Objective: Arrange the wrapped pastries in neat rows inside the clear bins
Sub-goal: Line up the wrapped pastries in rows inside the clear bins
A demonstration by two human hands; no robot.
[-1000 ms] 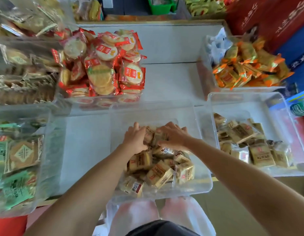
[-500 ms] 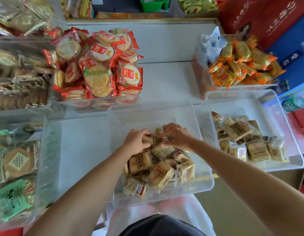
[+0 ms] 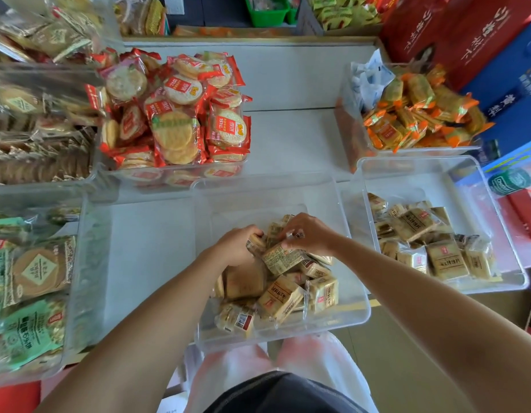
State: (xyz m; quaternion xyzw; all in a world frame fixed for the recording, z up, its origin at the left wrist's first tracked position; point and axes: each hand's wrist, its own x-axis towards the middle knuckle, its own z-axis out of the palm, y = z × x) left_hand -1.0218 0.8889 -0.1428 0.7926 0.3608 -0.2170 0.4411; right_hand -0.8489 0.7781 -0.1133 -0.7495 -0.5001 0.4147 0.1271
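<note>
Two clear bins on the bench (image 3: 291,138) hold tan wrapped pastries (image 3: 280,296) in loose heaps, too overlapped to count: the middle bin (image 3: 258,190) and the right bin (image 3: 436,174). Both hands work at the far end of the middle heap. The left hand (image 3: 236,247) curls its fingers round one pastry (image 3: 255,242), and the right hand (image 3: 310,234) pinches another pastry's wrapper (image 3: 283,257).

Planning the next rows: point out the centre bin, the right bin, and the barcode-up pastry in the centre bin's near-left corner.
centre bin (image 3: 258,204): head view, bare floor, far end.
right bin (image 3: 422,186): head view, bare floor, far end.
barcode-up pastry (image 3: 236,318): head view, wrapper middle.
</note>
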